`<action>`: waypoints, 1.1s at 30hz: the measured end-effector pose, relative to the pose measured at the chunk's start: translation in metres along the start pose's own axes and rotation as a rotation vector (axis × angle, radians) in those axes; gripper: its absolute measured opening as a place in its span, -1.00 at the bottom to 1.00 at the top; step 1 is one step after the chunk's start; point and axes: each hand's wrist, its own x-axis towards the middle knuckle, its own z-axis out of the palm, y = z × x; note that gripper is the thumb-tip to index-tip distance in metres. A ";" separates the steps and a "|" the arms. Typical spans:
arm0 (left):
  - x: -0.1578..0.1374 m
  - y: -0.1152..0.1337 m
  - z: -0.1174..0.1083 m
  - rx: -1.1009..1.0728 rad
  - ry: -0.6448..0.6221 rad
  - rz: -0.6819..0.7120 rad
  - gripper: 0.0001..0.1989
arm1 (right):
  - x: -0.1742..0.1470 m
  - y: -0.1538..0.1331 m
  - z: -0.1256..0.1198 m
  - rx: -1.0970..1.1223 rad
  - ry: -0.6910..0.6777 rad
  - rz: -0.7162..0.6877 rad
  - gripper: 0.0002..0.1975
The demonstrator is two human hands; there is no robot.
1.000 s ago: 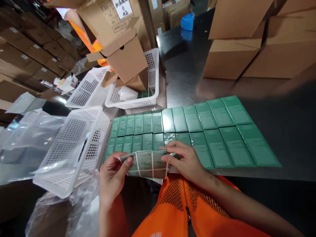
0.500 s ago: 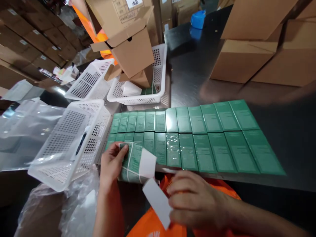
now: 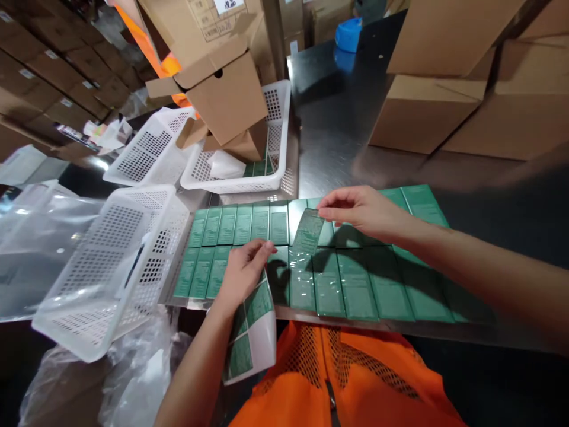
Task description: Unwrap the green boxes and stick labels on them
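Observation:
Two rows of small green boxes [image 3: 329,290] lie side by side across the metal table. My right hand [image 3: 362,210] pinches a green see-through label [image 3: 307,231] by its upper corner. That label hangs over the middle boxes, its lower end close to a box in the near row; whether it touches cannot be told. My left hand [image 3: 242,270] is closed on a sheet of green labels [image 3: 258,305], which droops below the table's front edge with part of its white backing bare. The left fingertips are over the near row, just left of the held label.
White perforated baskets [image 3: 146,261] stand on the left. One farther basket [image 3: 284,127] holds an open carton [image 3: 229,98]. Large cartons [image 3: 431,110] stand at the back right. A blue roll [image 3: 349,34] sits at the far edge. Plastic bags [image 3: 53,237] lie far left.
My right hand has risen from the front edge to above the boxes and now has a green label; the white strip it held is out of view. My left hand moved right with the sheet.

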 end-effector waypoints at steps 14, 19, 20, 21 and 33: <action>0.051 -0.007 0.041 0.073 -0.193 -0.092 -0.65 | 0.064 0.045 0.007 -0.336 -0.012 0.078 -0.97; 0.059 -0.003 0.044 0.103 -0.220 -0.147 -0.64 | 0.064 0.048 0.011 -0.530 0.035 -0.018 -0.91; 0.060 -0.002 0.043 0.108 -0.229 -0.158 -0.65 | 0.063 0.049 0.012 -0.558 0.039 -0.032 -0.90; 0.061 -0.002 0.043 0.113 -0.238 -0.169 -0.65 | 0.063 0.050 0.013 -0.580 0.040 -0.041 -0.90; 0.065 0.000 0.042 0.118 -0.303 -0.201 -0.64 | 0.065 0.053 0.013 -0.623 0.014 -0.003 -0.90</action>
